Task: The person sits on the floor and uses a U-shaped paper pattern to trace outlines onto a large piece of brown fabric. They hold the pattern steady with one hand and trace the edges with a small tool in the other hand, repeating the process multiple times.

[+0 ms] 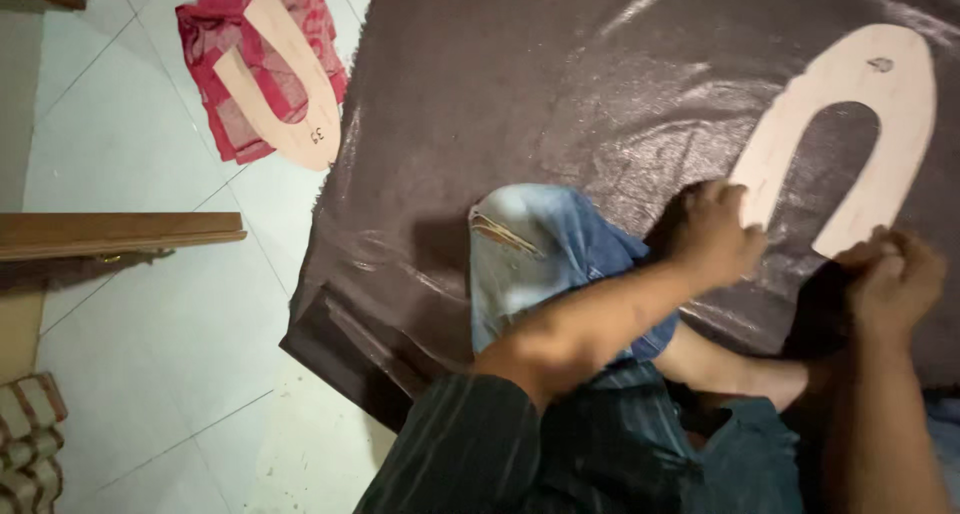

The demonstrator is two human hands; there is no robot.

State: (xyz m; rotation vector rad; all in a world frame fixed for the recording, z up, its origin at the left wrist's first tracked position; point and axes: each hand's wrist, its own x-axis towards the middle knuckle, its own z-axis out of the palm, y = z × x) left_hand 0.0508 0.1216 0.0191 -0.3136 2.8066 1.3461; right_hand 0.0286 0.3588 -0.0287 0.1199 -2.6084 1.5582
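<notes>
Pink checked cloth point(215, 34) lies crumpled on the pale tiled floor point(140, 184), off the left edge of the big dark brown sheet point(560, 84), and a pale U-shaped template point(290, 84) rests on top of it. Below that cloth, further from the sheet's top, a brown wooden board point(110, 232) juts in from the left edge of the view, and a striped woven piece point(28, 444) sits in the bottom left corner.

Now onto the sheet itself: shiny, wrinkled, spread flat on the floor, its left edge folded over on itself. A knee in faded blue jeans point(540, 259) presses down on the sheet near its lower middle, with a dark striped sleeve point(470, 444) below it.

Across the knee comes the left hand point(712, 232), fingers curled and bunched together, knuckles up, touching the left leg of the second U-shaped template point(850, 104). That pale template lies flat on the sheet's right part, its arch pointing away from the person, its two legs toward the hands.

Furthest right, the right hand point(895, 279) sits at the tip of the template's right leg, fingers pressed tight together in a pinch-like grip; what is pinched there, I cannot tell, it is blurred.
</notes>
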